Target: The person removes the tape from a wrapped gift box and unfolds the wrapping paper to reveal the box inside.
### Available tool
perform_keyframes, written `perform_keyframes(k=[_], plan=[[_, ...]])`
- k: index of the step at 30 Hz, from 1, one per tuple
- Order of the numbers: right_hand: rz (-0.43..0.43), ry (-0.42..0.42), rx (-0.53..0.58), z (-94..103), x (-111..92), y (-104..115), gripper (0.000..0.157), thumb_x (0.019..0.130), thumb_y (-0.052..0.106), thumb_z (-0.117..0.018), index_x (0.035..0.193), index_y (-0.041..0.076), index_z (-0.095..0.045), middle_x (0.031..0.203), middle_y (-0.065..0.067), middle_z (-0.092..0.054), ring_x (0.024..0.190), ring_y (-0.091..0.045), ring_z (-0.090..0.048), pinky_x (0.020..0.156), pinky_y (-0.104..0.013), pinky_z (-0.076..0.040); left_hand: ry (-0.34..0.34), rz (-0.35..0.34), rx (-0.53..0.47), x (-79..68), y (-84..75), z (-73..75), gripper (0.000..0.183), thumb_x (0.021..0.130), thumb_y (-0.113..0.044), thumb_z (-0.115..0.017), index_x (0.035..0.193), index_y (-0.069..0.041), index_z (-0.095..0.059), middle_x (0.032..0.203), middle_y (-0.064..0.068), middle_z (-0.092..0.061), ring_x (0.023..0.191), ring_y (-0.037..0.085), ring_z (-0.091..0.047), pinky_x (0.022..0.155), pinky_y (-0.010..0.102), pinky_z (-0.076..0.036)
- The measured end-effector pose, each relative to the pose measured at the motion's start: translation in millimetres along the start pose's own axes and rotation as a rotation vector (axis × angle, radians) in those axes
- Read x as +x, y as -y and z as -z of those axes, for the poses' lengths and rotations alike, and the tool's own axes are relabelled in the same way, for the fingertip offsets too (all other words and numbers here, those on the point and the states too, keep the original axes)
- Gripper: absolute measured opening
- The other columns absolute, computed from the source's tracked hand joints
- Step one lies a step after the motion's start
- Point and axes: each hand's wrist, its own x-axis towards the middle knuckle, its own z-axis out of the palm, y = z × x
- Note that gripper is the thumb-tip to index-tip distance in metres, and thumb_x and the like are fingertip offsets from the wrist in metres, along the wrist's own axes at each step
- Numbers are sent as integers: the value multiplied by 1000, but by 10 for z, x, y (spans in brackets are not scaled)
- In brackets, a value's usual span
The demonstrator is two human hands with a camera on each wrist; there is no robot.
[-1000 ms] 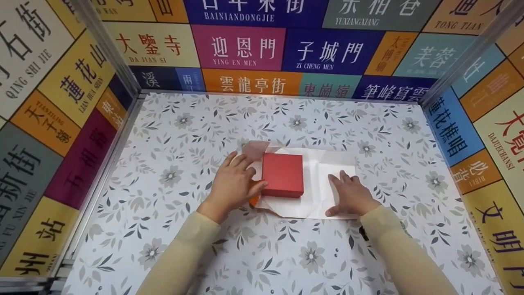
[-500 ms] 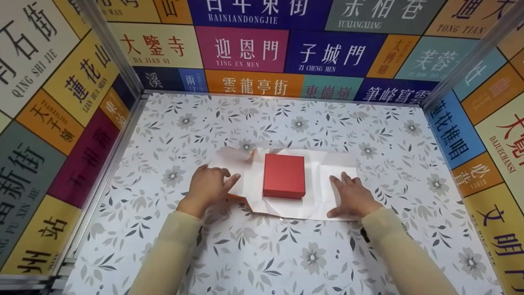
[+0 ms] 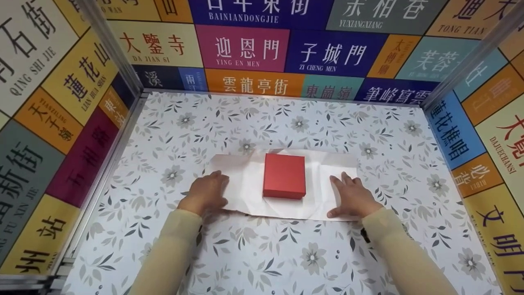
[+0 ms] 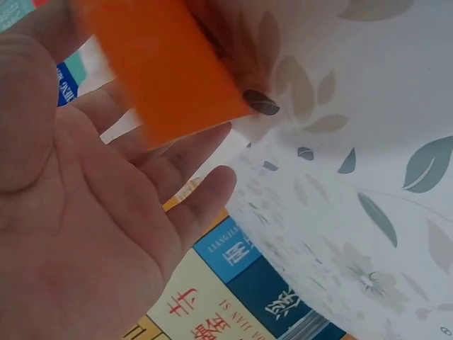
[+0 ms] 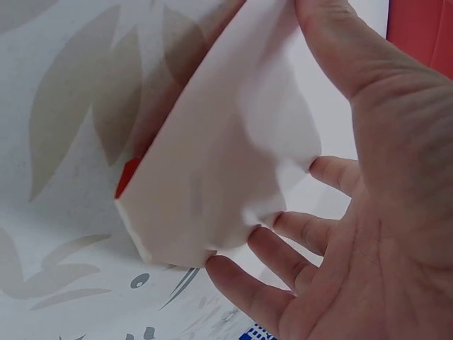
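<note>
A red square box (image 3: 284, 175) sits on an unfolded sheet of wrapping paper (image 3: 253, 198), white on its upper face. My left hand (image 3: 204, 191) is at the sheet's left end, fingers spread along the edge. In the left wrist view, the paper's orange underside (image 4: 170, 71) lies across the fingers of that hand (image 4: 99, 212). My right hand (image 3: 351, 194) presses its fingertips on the right end of the sheet. The right wrist view shows those fingers (image 5: 248, 290) spread on the white paper (image 5: 205, 156), with its corner lifted off the table.
Under everything lies a table covering (image 3: 303, 262) printed with grey flowers and leaves. Walls of coloured street-name panels (image 3: 241, 48) enclose the back and both sides. A metal frame edge (image 3: 110, 155) runs along the left side.
My left hand has moved left, away from the box, and the left flap of the paper has unfolded outward and down, its orange side turning out of sight. The right hand stays put.
</note>
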Motion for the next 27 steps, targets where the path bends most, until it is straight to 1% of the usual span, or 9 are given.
perform_keyframes(k=[2,4,8,11,15,18,22,27], plan=[[4,-1,-2,1,1,3,131,58,65,-87,158,8,-25,159,-33,-14,135,-59,-24,95,-69,-40,38,-6,35,3,4,-28,69,66,-18,-84,130,-8,-60,145,23,-48,115,44,-58,94,55,-47],[7,-1,-3,1,2,9,131,57,65,-87,158,8,-25,158,-33,-14,134,-59,-24,94,-69,-40,56,-12,70,5,6,-54,76,64,-17,-84,134,-8,-58,148,25,-44,116,45,-57,93,57,-48],[12,-3,-3,3,6,19,131,57,65,-87,158,7,-25,158,-33,-14,134,-60,-24,93,-70,-41,53,-19,118,4,5,-81,87,63,-17,-84,143,-8,-52,152,30,-35,118,47,-55,91,59,-48],[11,-3,-3,2,9,24,131,57,64,-87,158,7,-25,158,-33,-14,134,-60,-24,93,-70,-41,57,-14,134,12,2,-80,92,63,-18,-84,147,-8,-48,152,31,-33,118,48,-54,92,59,-46],[19,-6,-7,6,-4,37,130,58,63,-87,157,6,-26,158,-34,-15,133,-59,-27,91,-69,-43,92,-1,138,32,-15,-50,95,63,-20,-86,148,-8,-47,153,30,-34,123,48,-50,96,60,-44],[24,-7,-9,4,-9,43,129,59,62,-87,157,6,-26,157,-34,-16,132,-58,-27,90,-68,-44,99,-2,134,47,-6,-32,95,60,-23,-89,146,-9,-50,150,29,-39,123,48,-50,97,61,-42],[19,5,-2,1,5,38,130,59,62,-87,157,6,-25,158,-34,-14,133,-59,-25,94,-68,-41,102,-5,130,76,19,-42,96,59,-25,-91,145,-9,-51,149,27,-42,123,48,-50,99,62,-41],[4,12,17,17,0,31,131,57,60,-88,158,6,-24,158,-34,-12,135,-59,-22,97,-69,-38,118,8,129,114,13,-62,97,60,-24,-90,147,-12,-50,151,24,-41,127,46,-46,105,59,-35]])
